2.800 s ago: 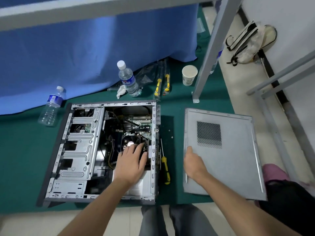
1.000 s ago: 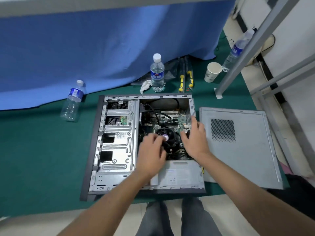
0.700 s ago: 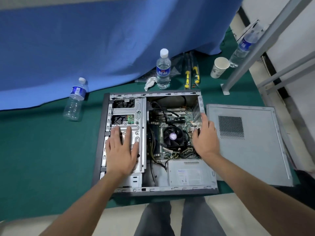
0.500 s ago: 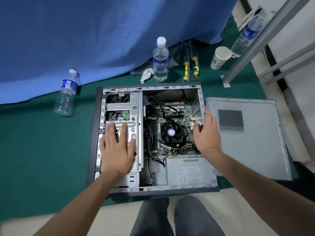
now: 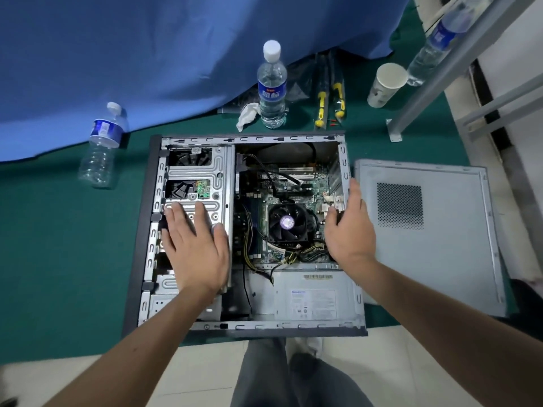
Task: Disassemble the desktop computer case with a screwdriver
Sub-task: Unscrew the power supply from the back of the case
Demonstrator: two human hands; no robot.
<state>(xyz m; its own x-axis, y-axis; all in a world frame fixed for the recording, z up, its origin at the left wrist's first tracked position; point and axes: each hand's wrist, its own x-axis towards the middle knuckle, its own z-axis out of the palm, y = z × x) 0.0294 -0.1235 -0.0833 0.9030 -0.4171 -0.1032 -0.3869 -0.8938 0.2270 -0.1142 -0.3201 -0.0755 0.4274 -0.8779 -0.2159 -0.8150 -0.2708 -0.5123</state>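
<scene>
Your left hand [image 5: 196,248] lies flat, fingers spread, on the drive cage [image 5: 197,171]; your right hand [image 5: 349,230] clasps the computer case [image 5: 342,160] wall, side panel [image 5: 435,254] beside.

I saw the open computer case [image 5: 147,230] lying flat on the mat [image 5: 58,245], near the seated person. Its removed side panel [image 5: 440,259] lay just right of it. Inside, the drive cage [image 5: 202,171] sat left, the CPU fan [image 5: 287,222] centre, the power supply [image 5: 308,298] near right. The left hand [image 5: 195,248] rested flat on the cage; the right hand [image 5: 351,230] was at the case's right wall. Beyond the far edge stood a water bottle [image 5: 271,86], two screwdrivers [image 5: 329,98] and a paper cup [image 5: 385,85] to its right. Another bottle [image 5: 102,145] lay far left.
</scene>
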